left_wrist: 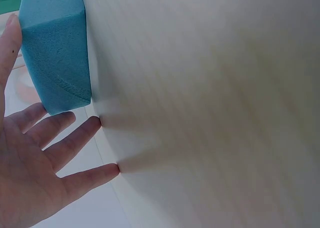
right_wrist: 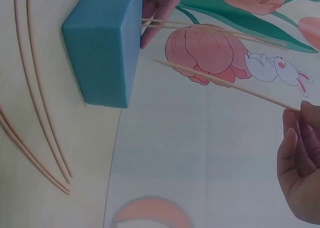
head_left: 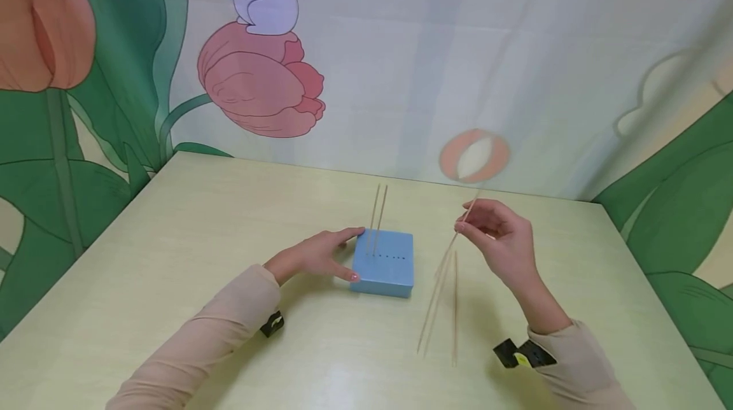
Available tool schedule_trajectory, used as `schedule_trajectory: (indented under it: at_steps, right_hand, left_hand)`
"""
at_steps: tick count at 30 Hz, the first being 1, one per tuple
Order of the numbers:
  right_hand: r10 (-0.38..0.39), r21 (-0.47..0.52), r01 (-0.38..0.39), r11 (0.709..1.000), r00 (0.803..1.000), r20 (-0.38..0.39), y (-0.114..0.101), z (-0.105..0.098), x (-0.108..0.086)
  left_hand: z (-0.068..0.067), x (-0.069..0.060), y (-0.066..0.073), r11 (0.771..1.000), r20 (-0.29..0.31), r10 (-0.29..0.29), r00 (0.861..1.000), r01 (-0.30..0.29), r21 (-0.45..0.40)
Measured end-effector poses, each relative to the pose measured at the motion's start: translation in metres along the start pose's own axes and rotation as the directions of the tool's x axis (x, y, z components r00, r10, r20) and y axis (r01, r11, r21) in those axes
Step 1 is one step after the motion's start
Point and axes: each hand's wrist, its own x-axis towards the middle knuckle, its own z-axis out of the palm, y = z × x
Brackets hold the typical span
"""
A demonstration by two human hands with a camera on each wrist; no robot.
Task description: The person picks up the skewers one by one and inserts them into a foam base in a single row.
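A blue foam block [head_left: 389, 273] lies on the table, with a row of small holes along its top. Two thin wooden skewers [head_left: 378, 216] stand upright in the holes at its left end. My left hand [head_left: 315, 254] rests against the block's left side, thumb at the front corner and index finger at the back, the other fingers spread in the left wrist view. To the right of the block, my right hand [head_left: 498, 235] pinches another wooden skewer [right_wrist: 225, 82] between thumb and fingers, above the table. Its pointed lower end slants towards the block, clear of it.
Several loose skewers [head_left: 455, 314] lie on the pale wooden table [head_left: 229, 219], right of the block and below the right hand. A printed curtain [head_left: 389, 79] hangs behind the table's back edge. A black wrist device [head_left: 523, 354] sits at the right sleeve.
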Motion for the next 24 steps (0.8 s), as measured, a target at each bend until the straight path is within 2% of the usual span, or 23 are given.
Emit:
schedule_trajectory:
  at_steps: [9, 24]
  right_hand:
    - [0.005, -0.034, -0.005, 0.999, 1.0, -0.006, -0.004, 0.016, 0.01]
    - [-0.066, 0.033, 0.063, 0.997, 0.994, 0.091, 0.002, 0.053, 0.021]
  left_hand:
    - [0.0, 0.001, 0.0, 1.0, 0.001, 0.011, 1.0, -0.011, 0.022]
    - [-0.001, 0.0, 0.001, 0.999, 0.0, 0.015, 1.0, -0.015, 0.032]
